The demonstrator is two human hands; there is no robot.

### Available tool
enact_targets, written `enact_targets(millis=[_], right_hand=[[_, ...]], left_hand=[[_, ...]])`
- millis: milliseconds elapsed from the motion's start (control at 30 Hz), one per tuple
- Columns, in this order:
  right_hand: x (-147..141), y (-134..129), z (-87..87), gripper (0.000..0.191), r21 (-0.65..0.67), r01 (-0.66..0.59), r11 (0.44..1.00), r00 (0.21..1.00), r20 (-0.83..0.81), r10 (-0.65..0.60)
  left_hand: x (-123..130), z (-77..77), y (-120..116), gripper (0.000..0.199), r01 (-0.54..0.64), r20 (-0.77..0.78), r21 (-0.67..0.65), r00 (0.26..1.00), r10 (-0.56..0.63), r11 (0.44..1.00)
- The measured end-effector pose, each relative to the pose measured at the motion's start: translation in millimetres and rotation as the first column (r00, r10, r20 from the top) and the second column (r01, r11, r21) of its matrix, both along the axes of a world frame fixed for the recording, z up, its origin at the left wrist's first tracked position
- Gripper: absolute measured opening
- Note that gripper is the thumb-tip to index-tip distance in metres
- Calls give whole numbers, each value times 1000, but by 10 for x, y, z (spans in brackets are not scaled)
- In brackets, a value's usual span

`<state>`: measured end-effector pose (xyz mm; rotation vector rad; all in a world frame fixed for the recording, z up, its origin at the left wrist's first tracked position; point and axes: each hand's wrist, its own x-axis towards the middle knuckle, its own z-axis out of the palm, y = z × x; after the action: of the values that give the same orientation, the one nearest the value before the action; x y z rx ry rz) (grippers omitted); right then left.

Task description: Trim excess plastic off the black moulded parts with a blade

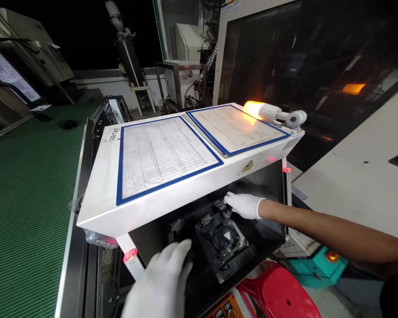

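Fixture (pixel 223 240): mid-bay, under the white cover (pixel 166 176). Your right hand (pixel 243 205) pinches a clamp (pixel 225 213) at its far edge; left hand (pixel 162 285), fingers spread, rests at the front edge. Risk: pinched fingers, snagged glove.

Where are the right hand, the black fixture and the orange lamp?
right hand (pixel 244 205), head view, back of the glove.
black fixture (pixel 223 240), head view, its middle part.
orange lamp (pixel 253 108), head view, glowing end.
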<state>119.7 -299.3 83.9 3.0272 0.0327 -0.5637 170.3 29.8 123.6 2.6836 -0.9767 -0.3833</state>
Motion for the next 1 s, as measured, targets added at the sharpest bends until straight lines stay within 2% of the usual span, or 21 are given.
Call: enact_targets(millis=[100,200,333,467,567,700,800,867,933,967,1000], right_hand=[[-15,19,-36,41,-1,18,1000,999,32,-18],[-34,43,-33,45,19,31,999,997,75,-33],[-72,54,-35,49,68,51,996,985,160,-62],[-103,53,-67,53,110,71,991,971,219,-94],[-118,53,-90,47,137,88,987,961,248,-120],[-142,34,-59,39,163,110,980,958,246,-149],[-228,80,21,56,162,154,975,938,287,-195],[-399,214,43,64,176,199,964,888,384,-254],[-700,457,-45,46,271,224,936,825,458,-330],[-887,618,-148,41,350,208,913,841,413,-349],[-1085,799,-290,44,403,186,896,908,278,-314]], left_hand=[[10,22,-438,40,124,94,94,987,-133,988],[110,-76,-897,39,179,169,203,962,-214,963],[210,-212,-1219,35,247,176,267,938,-299,931],[232,-239,-1304,29,286,164,333,921,-354,899],[231,-242,-1340,25,305,162,358,910,-381,882],[181,-306,-1375,25,281,174,347,918,-356,895],[93,-394,-1377,25,221,192,311,938,-289,924],[26,-446,-1368,27,157,216,286,951,-223,945],[-30,-481,-1358,27,107,231,258,958,-169,960],[-50,-493,-1353,27,96,232,241,961,-153,966],[-64,-502,-1349,27,90,229,222,963,-142,971]])
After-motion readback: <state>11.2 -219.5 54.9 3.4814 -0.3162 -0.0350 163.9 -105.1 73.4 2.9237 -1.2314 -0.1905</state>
